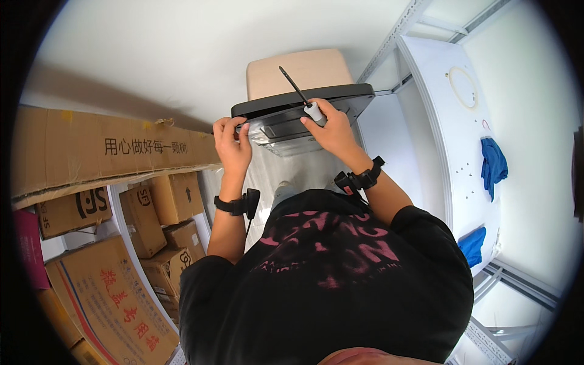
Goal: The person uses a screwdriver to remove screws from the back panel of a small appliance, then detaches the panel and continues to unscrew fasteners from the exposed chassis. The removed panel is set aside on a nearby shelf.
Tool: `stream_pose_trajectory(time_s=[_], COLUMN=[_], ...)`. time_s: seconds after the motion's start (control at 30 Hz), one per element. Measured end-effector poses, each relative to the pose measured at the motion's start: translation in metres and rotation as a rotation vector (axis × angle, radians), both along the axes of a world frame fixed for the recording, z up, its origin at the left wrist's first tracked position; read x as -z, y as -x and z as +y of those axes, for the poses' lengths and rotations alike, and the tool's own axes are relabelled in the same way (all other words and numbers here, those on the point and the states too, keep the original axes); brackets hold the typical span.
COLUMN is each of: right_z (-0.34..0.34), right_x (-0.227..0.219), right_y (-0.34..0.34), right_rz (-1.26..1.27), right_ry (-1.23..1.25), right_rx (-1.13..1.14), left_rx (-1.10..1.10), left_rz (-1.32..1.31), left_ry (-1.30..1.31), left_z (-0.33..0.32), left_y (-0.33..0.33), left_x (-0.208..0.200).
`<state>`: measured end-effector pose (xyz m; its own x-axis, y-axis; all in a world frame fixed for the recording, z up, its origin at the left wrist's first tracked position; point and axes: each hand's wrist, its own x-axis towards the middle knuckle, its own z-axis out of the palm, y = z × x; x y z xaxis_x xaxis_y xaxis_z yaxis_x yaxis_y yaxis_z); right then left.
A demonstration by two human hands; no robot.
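Note:
A wide black-rimmed object [286, 100] with a glossy dark face is upright in front of me; its exact kind I cannot make out. At its left end, my left hand [232, 139] pinches the rim between thumb and fingers. My right hand [331, 129] grips a screwdriver [314, 112] by its pale grey handle, against the right part of the same object. The dark shaft points up and to the left, its tip above the rim. My right fingers also appear to touch the object's edge.
Behind the object stands a beige rounded block [298, 70] near the white wall. On the left, a long cardboard box [79, 137] lies above shelves of several cartons [115, 298]. At the right, a white shelf [435, 85] carries blue cloths [493, 167], a pale ring [461, 88] and scattered small pieces.

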<state>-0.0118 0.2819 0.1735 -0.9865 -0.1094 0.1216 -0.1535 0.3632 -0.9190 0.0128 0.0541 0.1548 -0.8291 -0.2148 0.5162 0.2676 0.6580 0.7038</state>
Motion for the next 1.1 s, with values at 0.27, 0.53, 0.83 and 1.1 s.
stream_pose_trajectory(time_s=[0.27, 0.53, 0.83, 1.1], right_z=[0.049, 0.092, 0.107, 0.111], right_x=[0.003, 0.014, 0.015, 0.021], right_y=[0.005, 0.019, 0.026, 0.029], right_rz=[0.171, 0.305, 0.352, 0.283], right_ry=[-0.196, -0.41, -0.413, -0.307], right_rx=[0.152, 0.268, 0.319, 0.324], left_rx=[0.021, 0.023, 0.025, 0.032], left_rz=[0.054, 0.081, -0.002, -0.002], left_ry=[0.041, 0.127, 0.016, 0.037], left_z=[-0.003, 0.002, 0.004, 0.002], left_y=[0.004, 0.004, 0.004, 0.007], left_x=[0.006, -0.001, -0.003, -0.005])
